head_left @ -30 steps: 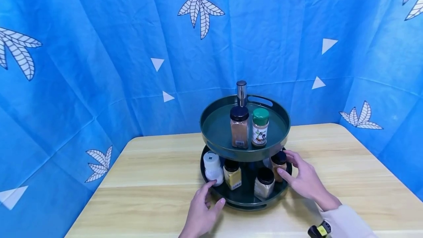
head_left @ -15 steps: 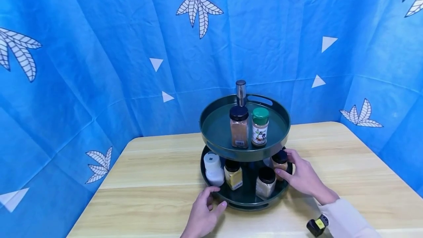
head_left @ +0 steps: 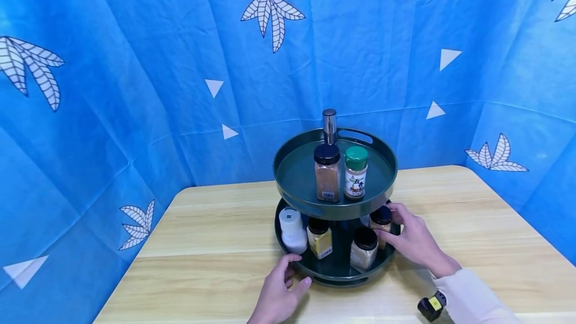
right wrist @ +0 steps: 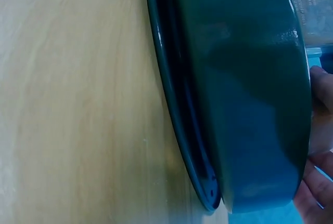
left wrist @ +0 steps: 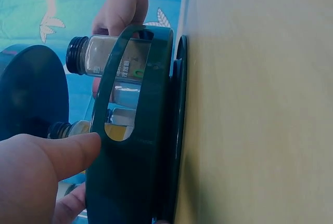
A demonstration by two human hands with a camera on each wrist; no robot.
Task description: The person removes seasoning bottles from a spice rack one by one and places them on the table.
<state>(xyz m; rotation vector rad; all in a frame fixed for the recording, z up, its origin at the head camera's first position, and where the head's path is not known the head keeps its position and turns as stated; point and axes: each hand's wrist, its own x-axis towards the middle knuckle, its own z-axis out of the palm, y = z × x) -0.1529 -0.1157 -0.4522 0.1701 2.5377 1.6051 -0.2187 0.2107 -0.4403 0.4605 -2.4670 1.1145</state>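
Right hand [head_left: 414,241] grips black-capped jar [head_left: 380,219] at right edge of lower tray [head_left: 340,259], upper tray [head_left: 294,176] above, left hand [head_left: 278,286] at lower tray's front-left, pinch or touch can't tell, tabletop [head_left: 216,244] runs wide both sides, jar part-hidden by fingers [head_left: 402,214], tray wall [right wrist: 250,109] fills right-wrist view.

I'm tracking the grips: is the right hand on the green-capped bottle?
No, the right hand grips a black-capped jar on the lower tray.
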